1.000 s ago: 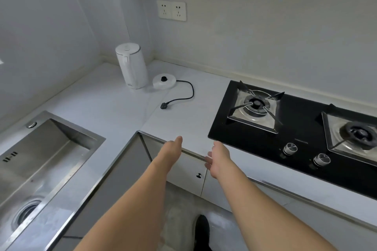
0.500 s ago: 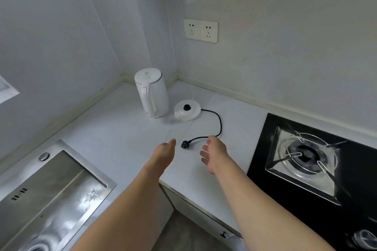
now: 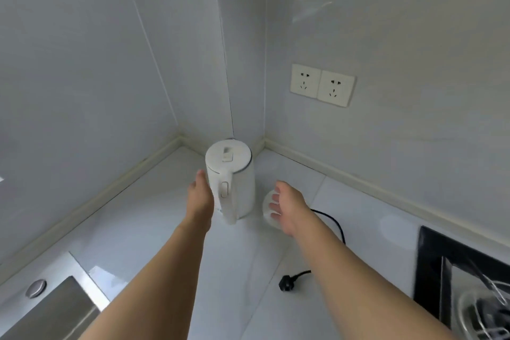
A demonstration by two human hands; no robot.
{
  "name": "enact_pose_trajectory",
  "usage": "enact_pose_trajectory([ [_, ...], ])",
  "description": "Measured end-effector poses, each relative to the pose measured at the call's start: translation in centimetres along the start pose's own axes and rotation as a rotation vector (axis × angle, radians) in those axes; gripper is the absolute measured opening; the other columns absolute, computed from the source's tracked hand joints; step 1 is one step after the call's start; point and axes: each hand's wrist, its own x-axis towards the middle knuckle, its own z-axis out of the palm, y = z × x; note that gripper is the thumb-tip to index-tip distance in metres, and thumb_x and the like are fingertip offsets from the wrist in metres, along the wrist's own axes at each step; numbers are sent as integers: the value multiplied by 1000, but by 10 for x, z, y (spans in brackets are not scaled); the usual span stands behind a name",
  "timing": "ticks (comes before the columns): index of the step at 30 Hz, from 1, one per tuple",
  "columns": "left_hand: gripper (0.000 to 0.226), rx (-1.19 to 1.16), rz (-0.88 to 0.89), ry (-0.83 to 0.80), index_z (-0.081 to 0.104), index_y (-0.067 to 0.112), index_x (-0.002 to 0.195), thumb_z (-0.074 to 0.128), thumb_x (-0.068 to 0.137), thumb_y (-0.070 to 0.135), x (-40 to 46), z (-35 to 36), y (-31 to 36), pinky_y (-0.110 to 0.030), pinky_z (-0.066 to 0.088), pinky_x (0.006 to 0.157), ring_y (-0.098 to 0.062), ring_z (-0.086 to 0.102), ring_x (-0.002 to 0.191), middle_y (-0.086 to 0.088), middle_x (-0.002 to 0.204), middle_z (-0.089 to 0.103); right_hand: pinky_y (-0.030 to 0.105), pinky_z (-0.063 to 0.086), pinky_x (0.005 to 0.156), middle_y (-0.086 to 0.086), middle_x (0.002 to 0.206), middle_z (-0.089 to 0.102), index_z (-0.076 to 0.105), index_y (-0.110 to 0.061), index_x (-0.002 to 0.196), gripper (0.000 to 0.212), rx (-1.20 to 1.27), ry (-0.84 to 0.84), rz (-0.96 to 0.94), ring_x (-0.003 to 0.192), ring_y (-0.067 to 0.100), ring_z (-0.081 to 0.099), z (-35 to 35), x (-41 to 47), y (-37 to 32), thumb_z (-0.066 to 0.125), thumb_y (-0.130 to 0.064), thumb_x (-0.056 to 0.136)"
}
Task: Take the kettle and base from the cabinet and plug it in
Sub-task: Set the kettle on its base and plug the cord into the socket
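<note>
A white kettle (image 3: pixel 231 179) stands upright in the counter's corner, handle facing me. My left hand (image 3: pixel 201 199) is open just left of the handle, close to it but not gripping. The round white base (image 3: pixel 268 212) lies right of the kettle, mostly hidden under my right hand (image 3: pixel 289 207), which hovers open above it. The base's black cord (image 3: pixel 335 225) curls to a black plug (image 3: pixel 287 283) lying loose on the counter. A double wall socket (image 3: pixel 322 85) sits on the wall above right.
A steel sink (image 3: pixel 55 309) fills the lower left, with a round drain knob (image 3: pixel 36 288) beside it. A black gas hob (image 3: pixel 463 276) with a metal pan support occupies the lower right. White walls meet behind the kettle.
Both hands have reached forward from the counter's front edge to the kettle and base. The view has moved in close to the corner.
</note>
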Motion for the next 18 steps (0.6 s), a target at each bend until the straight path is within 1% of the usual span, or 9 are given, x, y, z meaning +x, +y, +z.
enact_pose_trajectory([
  [2, 63, -56, -30, -7, 40, 16, 140, 33, 94, 58, 30, 0, 18, -40, 36, 94, -28, 46, 116, 0, 127, 44, 38, 42, 98, 6, 116, 58, 47, -10, 136, 49, -50, -26, -39, 112, 25, 56, 28, 20, -20, 41, -39, 97],
  [4, 53, -82, -30, -48, 50, 18, 124, 37, 92, 59, 55, 3, 29, -35, 39, 84, -21, 53, 99, 8, 109, 52, 40, 43, 98, 7, 105, 61, 49, -9, 132, 47, -98, -47, -96, 107, 25, 58, 53, 39, -36, 40, -39, 96],
  [5, 44, -79, -19, -71, 55, 19, 107, 39, 92, 58, 64, 5, 32, -33, 40, 76, -14, 54, 87, 11, 98, 55, 42, 42, 100, 9, 115, 61, 45, -12, 136, 51, -122, -45, -112, 112, 26, 57, 64, 48, -41, 40, -42, 95],
  [7, 39, -20, 5, -122, 57, 21, 91, 41, 92, 56, 74, 11, 36, -32, 41, 67, -10, 54, 81, 10, 90, 58, 43, 39, 104, 4, 138, 50, 33, -21, 144, 59, -177, -25, -111, 124, 26, 49, 77, 60, -48, 38, -50, 92],
  [9, 36, 59, -4, -150, 56, 21, 102, 41, 94, 53, 82, 17, 33, -35, 43, 75, -20, 54, 90, 5, 97, 58, 39, 41, 96, 1, 138, 50, 35, -21, 143, 57, -243, -23, -113, 120, 24, 50, 84, 67, -50, 34, -49, 94],
  [11, 41, 106, -4, -143, 54, 20, 117, 40, 94, 51, 85, 20, 29, -38, 42, 82, -24, 52, 97, 0, 107, 57, 32, 41, 76, -1, 120, 58, 47, -19, 133, 45, -265, -31, -122, 98, 17, 56, 87, 68, -50, 34, -41, 96],
  [13, 48, 154, 47, -130, 53, 17, 123, 36, 94, 52, 86, 20, 26, -40, 46, 82, -25, 53, 99, -3, 112, 58, 27, 39, 61, -4, 104, 61, 55, -23, 120, 33, -240, -29, -147, 82, 8, 54, 87, 67, -49, 36, -36, 97],
  [15, 53, 211, 94, -118, 51, 16, 127, 32, 95, 53, 83, 16, 29, -43, 48, 86, -28, 54, 101, -5, 115, 58, 25, 40, 61, -3, 102, 63, 59, -25, 109, 25, -238, -30, -183, 79, 8, 55, 85, 64, -49, 40, -34, 96],
  [18, 55, 304, 193, -108, 53, 16, 125, 26, 95, 54, 75, 13, 44, -45, 48, 86, -32, 57, 102, -6, 107, 58, 28, 44, 69, -4, 97, 65, 63, -27, 96, 20, -239, -30, -232, 83, 14, 56, 76, 52, -55, 45, -34, 93],
])
